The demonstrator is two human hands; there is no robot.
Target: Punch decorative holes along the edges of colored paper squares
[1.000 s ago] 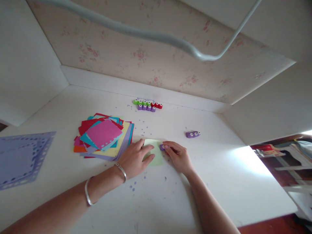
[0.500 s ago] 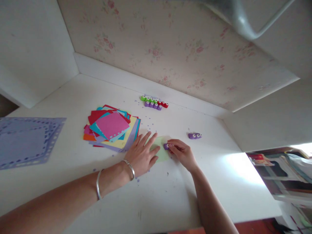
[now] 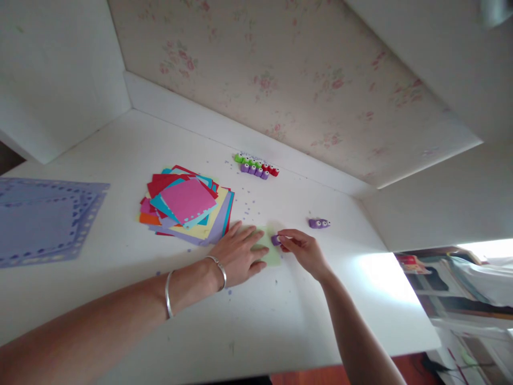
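Note:
A light green sheet of paper (image 3: 273, 258) lies on the white table. My left hand (image 3: 240, 254) rests flat over its left part, fingers spread. At the paper's right edge, my right hand (image 3: 302, 250) grips a small purple craft punch (image 3: 275, 240) between thumb and fingers. Just left of my left hand is a pile of coloured paper (image 3: 188, 200), with a pink sheet on top. Tiny purple paper bits are scattered around the hands.
Green, red and purple craft punches (image 3: 254, 171) stand in rows near the back wall. More purple punches (image 3: 319, 223) sit to the right. Purple sheets with punched edges (image 3: 36, 224) lie at far left. Beyond the table's right end are cluttered shelves (image 3: 452, 278).
The camera view has shifted and tilted. My left hand has flattened and spread its fingers over the green paper. My right hand keeps the purple punch at the paper's right edge.

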